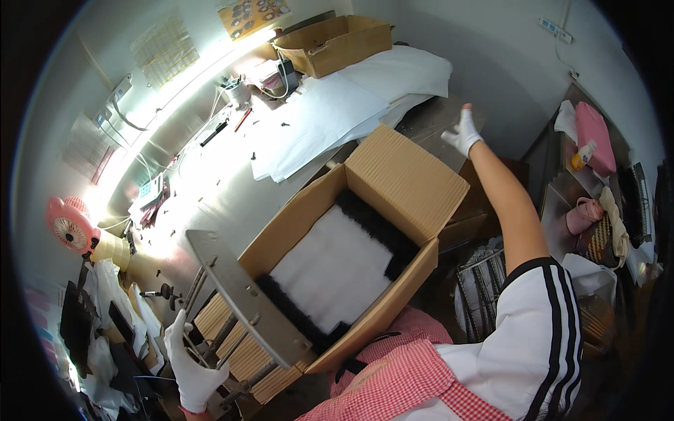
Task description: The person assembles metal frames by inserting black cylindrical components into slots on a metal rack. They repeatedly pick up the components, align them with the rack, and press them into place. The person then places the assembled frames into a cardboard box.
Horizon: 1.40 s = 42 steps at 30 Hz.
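Observation:
An open cardboard box lies tilted in front of me. In it is a flat white sheet with black, fuzzy-looking material along two opposite sides. A grey metal plate with several rods stands over the box's left end, above a ribbed flap. My left hand, in a white glove, is beside those rods with its fingers stretched up and its thumb apart; whether it touches them is unclear. Out past the box's right flap, my gloved right hand reaches away, fingers spread and holding nothing.
White sheets and another cardboard box are on the metal worktable. A pink fan and a calculator are at left. To the right, a shelf holds a pink bag and a pink mug.

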### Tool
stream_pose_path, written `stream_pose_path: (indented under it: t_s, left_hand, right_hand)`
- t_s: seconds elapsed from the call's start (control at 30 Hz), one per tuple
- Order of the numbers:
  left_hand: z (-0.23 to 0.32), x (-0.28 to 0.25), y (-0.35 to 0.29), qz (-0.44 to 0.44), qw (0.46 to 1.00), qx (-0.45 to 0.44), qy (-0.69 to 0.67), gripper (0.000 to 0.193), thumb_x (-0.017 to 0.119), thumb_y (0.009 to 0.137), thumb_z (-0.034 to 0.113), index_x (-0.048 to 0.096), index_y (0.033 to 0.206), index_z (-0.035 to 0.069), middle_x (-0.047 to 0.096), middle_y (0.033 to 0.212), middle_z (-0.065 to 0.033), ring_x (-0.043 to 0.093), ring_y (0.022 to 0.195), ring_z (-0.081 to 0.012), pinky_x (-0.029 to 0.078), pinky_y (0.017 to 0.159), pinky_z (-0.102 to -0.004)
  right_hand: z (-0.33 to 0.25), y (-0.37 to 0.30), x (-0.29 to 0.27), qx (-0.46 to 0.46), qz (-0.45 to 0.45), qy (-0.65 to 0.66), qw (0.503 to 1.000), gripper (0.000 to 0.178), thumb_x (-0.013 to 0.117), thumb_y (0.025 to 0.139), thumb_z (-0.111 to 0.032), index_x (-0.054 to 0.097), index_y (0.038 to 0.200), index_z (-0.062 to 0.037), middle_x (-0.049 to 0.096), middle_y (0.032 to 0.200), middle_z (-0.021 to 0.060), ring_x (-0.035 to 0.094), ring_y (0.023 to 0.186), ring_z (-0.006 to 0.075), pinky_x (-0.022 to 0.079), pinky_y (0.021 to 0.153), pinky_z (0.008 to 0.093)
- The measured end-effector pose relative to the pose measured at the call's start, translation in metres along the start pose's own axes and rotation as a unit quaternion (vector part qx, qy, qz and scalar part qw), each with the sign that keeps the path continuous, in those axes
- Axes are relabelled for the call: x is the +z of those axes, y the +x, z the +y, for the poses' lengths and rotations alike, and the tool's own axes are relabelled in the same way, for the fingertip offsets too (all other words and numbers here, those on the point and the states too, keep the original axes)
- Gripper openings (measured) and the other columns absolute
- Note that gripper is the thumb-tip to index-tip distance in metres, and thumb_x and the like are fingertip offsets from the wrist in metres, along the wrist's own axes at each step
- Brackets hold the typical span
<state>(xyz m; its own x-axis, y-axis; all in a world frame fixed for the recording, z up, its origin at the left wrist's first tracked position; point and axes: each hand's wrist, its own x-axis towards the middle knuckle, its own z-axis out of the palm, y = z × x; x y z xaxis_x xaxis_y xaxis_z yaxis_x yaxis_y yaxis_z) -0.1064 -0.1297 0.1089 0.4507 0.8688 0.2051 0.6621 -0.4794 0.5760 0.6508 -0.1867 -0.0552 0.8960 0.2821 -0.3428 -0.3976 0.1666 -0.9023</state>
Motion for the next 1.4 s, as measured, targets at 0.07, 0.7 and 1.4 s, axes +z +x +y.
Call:
stream_pose_path:
  t_s: [0.07,0.7,1.4]
  left_hand:
    - [0.021,0.019,0.027,-0.024,0.996,0.070,0.040,0.095,0.075,0.051,0.012,0.045,0.140,0.000,0.050,0.109,-0.0121,0.048,0.105,-0.0285,0.041,0.098,-0.0405]
    - [0.089,0.075,0.125,-0.221,0.892,0.123,-0.374,0.129,0.081,0.067,0.012,-0.009,0.159,0.010,0.050,0.135,-0.0189,0.047,0.127,-0.0286,0.032,0.113,-0.0367]
    - [-0.050,0.164,-0.092,-0.053,0.972,-0.094,0.208,0.069,0.067,0.083,0.046,0.049,0.142,0.014,0.031,0.152,-0.0259,0.024,0.142,-0.0474,0.021,0.115,-0.0580]
  right_hand:
    - [0.017,-0.019,0.022,0.016,-0.106,-0.203,0.973,0.102,0.059,0.089,-0.067,0.015,0.157,-0.0059,0.041,0.153,0.0147,0.055,0.125,0.0336,0.054,0.089,0.0450]
    - [-0.121,-0.364,0.182,-0.699,-0.629,-0.166,0.299,0.072,0.086,0.058,-0.041,0.059,0.118,-0.0100,0.059,0.111,0.0126,0.060,0.097,0.0334,0.049,0.083,0.0429]
    - [-0.248,-0.617,0.501,-0.906,-0.132,-0.060,0.398,0.078,0.086,0.065,-0.057,0.066,0.116,-0.0016,0.067,0.107,0.0113,0.063,0.098,0.0261,0.054,0.083,0.0354]
